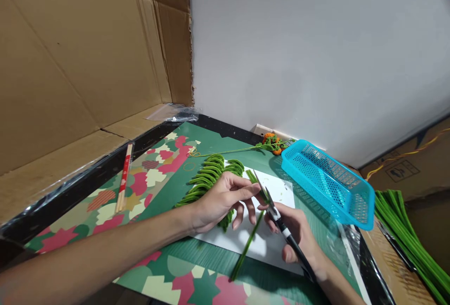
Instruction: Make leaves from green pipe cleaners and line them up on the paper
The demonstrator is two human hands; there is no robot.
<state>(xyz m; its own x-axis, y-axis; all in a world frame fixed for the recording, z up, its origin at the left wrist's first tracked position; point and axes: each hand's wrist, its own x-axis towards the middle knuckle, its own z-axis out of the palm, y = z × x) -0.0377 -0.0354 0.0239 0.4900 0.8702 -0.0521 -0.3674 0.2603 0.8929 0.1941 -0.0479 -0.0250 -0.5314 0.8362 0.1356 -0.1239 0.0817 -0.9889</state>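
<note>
Your left fingers pinch green strip; right fingers grip scissors — strip trailing toward you. Curled pieces beside left fingers seem finished; straight stems beyond right fingers — apparently unworked.

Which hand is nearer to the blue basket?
Right. The right hand is left of the blue basket and closer to the camera, not touching it; the left hand is farther left, by the curled green strips.
</note>
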